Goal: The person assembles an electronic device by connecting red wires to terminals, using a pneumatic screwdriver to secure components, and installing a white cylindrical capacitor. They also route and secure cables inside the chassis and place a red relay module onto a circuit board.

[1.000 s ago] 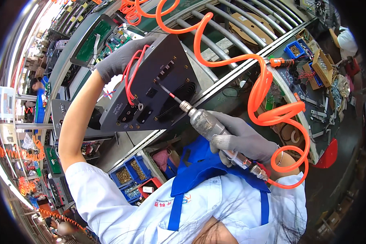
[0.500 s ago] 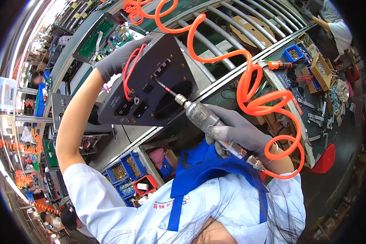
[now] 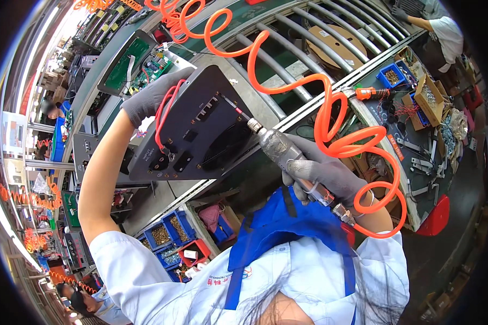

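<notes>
Black panel [image 3: 200,135] held by L hand [image 3: 149,97]; R hand [image 3: 325,173] grips air screwdriver [image 3: 279,149].

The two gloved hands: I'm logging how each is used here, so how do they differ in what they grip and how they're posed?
The left hand clasps the upper edge of the dark panel, arm stretched far out; the right hand wraps the metal air screwdriver, held close to the body. Red wires run by the left hand, a coiled orange hose trails from the right hand's tool. Both wear grey gloves.

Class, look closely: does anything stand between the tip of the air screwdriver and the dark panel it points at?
Nothing visible does. The air screwdriver in the right hand reaches the dark panel directly; the red wires lie nearer the left hand.
</notes>
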### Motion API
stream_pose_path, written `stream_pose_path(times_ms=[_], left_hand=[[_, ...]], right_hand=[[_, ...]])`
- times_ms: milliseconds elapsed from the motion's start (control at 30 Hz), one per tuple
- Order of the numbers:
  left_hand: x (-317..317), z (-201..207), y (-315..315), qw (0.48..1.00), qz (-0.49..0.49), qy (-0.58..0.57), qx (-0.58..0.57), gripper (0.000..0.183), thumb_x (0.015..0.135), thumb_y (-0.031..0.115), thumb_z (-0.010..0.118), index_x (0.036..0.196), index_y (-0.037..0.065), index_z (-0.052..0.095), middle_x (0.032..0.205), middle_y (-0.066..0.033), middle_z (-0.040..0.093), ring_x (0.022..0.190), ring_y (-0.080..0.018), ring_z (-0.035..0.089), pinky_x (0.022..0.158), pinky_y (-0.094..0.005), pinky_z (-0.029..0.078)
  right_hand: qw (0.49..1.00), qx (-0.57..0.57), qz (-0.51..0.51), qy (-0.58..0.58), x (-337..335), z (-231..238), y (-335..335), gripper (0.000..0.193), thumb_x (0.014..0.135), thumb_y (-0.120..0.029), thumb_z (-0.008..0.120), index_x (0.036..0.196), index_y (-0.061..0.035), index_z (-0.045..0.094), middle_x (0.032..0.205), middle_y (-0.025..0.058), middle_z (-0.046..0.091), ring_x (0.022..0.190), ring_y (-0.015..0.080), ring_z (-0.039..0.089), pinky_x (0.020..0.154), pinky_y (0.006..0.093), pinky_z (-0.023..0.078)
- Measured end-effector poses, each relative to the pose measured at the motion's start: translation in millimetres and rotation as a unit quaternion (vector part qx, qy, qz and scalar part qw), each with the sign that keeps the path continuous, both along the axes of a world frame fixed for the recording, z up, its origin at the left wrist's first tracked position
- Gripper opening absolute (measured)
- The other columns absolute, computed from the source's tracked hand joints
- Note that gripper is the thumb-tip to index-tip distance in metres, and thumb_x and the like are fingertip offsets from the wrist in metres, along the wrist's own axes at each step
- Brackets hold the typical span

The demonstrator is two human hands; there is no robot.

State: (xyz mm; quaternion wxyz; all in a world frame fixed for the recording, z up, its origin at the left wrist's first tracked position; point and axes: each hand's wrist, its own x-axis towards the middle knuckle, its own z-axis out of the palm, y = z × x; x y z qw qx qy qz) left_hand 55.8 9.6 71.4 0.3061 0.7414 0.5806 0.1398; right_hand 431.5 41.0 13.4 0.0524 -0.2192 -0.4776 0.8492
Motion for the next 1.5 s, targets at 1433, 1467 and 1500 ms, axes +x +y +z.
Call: stream_pose_path(times_ms=[1433, 1467, 1500], left_hand=[[16.5, 51.8, -82.4, 0.852, 0.248, 0.162, 0.431, 0.062, 0.077, 0.012, 0.072, 0.133, 0.014, 0.047, 0.119, -0.0142, 0.061, 0.11, -0.0363, 0.057, 0.095, -0.0411, 0.046], [36.3, 54.2, -103.5, 0.819, 0.247, 0.117, 0.505, 0.058, 0.078, 0.016, 0.07, 0.132, 0.015, 0.049, 0.12, -0.013, 0.06, 0.111, -0.0342, 0.056, 0.096, -0.0422, 0.044], [63.8, 52.8, -122.4, 0.817, 0.207, 0.117, 0.525, 0.055, 0.079, 0.02, 0.067, 0.131, 0.016, 0.05, 0.121, -0.0118, 0.058, 0.113, -0.0321, 0.055, 0.097, -0.0433, 0.043]], right_hand=[[0.998, -0.005, 0.047, -0.03, 4.4, 11.4, -1.3, 0.08, 0.079, -0.051, 0.062, 0.138, -0.0028, 0.038, 0.078, 0.0083, 0.06, 0.053, 0.0126, 0.06, 0.043, 0.0247, 0.05], [0.997, 0.001, 0.064, -0.051, 8.6, 11.7, 0.5, 0.082, 0.077, -0.053, 0.064, 0.136, -0.0025, 0.039, 0.078, 0.0082, 0.06, 0.052, 0.0128, 0.059, 0.043, 0.0246, 0.05], [0.993, 0.005, 0.094, -0.07, 12.6, 11.8, 1.5, 0.083, 0.075, -0.056, 0.066, 0.133, -0.0021, 0.041, 0.077, 0.008, 0.059, 0.051, 0.013, 0.058, 0.042, 0.0245, 0.049]])
